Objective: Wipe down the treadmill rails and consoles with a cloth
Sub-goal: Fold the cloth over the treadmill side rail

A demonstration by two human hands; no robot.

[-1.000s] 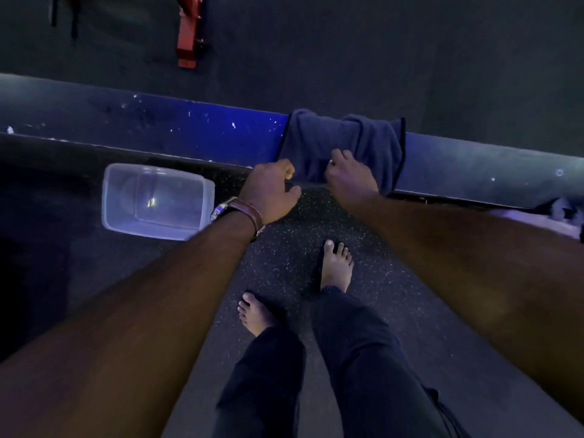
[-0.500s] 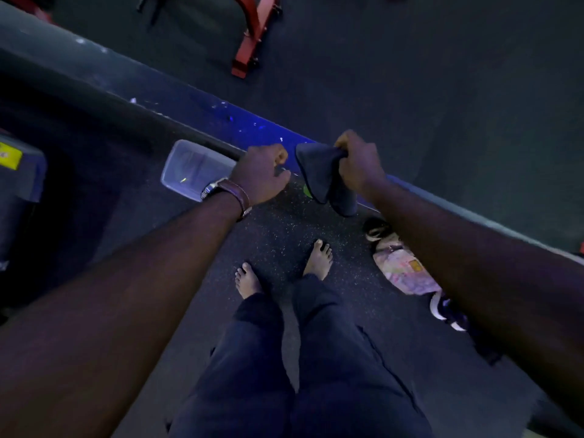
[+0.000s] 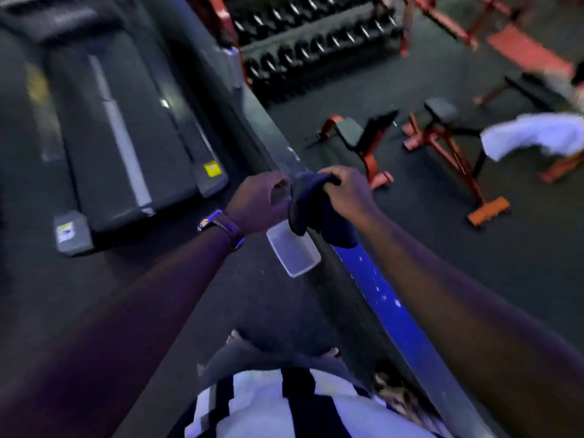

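My right hand (image 3: 346, 192) grips a dark blue cloth (image 3: 319, 213), bunched up and hanging down from the fist above a long ledge (image 3: 388, 311) that glows blue under the light. My left hand (image 3: 260, 197), with a watch on the wrist, is curled into a loose fist just left of the cloth; I cannot tell whether its fingers touch the fabric. A treadmill (image 3: 120, 128) lies on the floor at the left, its belt and side rails running away from me. The frame is blurred by motion.
A clear plastic tub (image 3: 294, 251) sits on the floor beside the ledge, under my hands. Beyond the ledge are red-framed benches (image 3: 442, 134), a dumbbell rack (image 3: 309, 42) and a white towel (image 3: 534, 134) draped over a bench. My bare feet and striped shirt show below.
The view has swung left and up, bringing the treadmill and gym equipment into sight. The cloth, earlier spread on the ledge, is lifted off and bunched in my right hand.
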